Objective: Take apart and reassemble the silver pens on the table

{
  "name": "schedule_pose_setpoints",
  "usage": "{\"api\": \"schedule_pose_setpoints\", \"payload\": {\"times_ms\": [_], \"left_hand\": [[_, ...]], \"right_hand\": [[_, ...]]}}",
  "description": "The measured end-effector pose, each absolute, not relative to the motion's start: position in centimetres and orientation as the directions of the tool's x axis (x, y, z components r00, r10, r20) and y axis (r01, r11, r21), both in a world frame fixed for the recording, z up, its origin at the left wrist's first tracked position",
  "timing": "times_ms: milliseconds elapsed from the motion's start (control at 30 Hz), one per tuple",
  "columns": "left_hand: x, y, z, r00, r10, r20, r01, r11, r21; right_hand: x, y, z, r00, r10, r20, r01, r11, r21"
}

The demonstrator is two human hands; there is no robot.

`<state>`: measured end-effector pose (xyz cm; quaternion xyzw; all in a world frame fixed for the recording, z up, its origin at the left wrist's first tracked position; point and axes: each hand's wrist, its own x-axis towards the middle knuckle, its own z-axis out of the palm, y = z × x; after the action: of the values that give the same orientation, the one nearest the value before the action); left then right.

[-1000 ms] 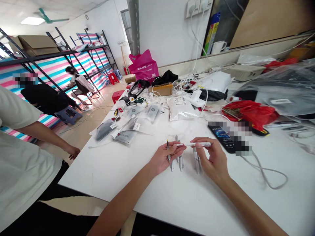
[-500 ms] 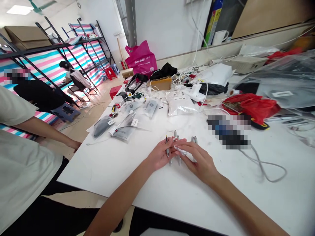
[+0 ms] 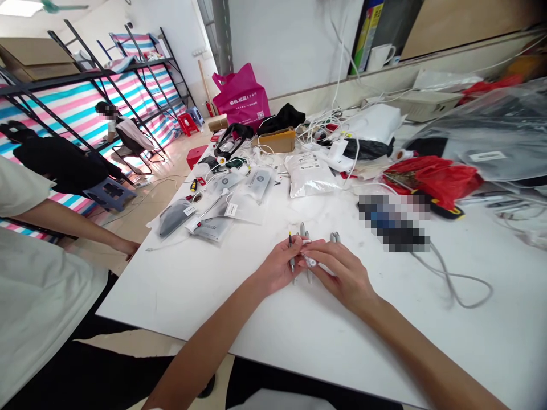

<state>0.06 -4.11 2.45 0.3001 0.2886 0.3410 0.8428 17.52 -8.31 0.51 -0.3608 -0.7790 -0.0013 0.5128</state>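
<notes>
Both of my hands rest together on the white table (image 3: 299, 341). My left hand (image 3: 277, 267) pinches a thin grey pen (image 3: 291, 250) with a dark tip pointing away from me. My right hand (image 3: 342, 273) is closed on a white pen (image 3: 310, 262), its end touching my left fingers. Several more silver pens lie under and between the hands: the tips of one pair (image 3: 304, 230) and of another pair (image 3: 334, 236) stick out beyond my fingers.
A blurred phone (image 3: 393, 222) with a grey cable (image 3: 457, 282) lies right of my hands. Plastic pouches (image 3: 213, 210), a white bag (image 3: 310, 176), red bags (image 3: 431, 176) and cables crowd the far side. A person in a white shirt (image 3: 38, 296) stands at the left edge.
My right hand brought the white pen down from a raised, sideways hold to the table against my left hand. The view has tilted down a little.
</notes>
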Motion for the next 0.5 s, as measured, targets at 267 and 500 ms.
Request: {"api": "schedule_pose_setpoints", "payload": {"times_ms": [267, 500], "left_hand": [[0.08, -4.13, 2.85, 0.607, 0.742, -0.284, -0.398, 0.593, 0.7], [0.08, -4.02, 2.83, 0.605, 0.755, -0.252, -0.423, 0.573, 0.702]], "right_hand": [[17.48, -8.3, 0.68, -0.195, 0.529, 0.826, 0.546, 0.758, -0.356], [17.55, -8.52, 0.75, -0.157, 0.555, 0.817, 0.546, 0.738, -0.396]]}}
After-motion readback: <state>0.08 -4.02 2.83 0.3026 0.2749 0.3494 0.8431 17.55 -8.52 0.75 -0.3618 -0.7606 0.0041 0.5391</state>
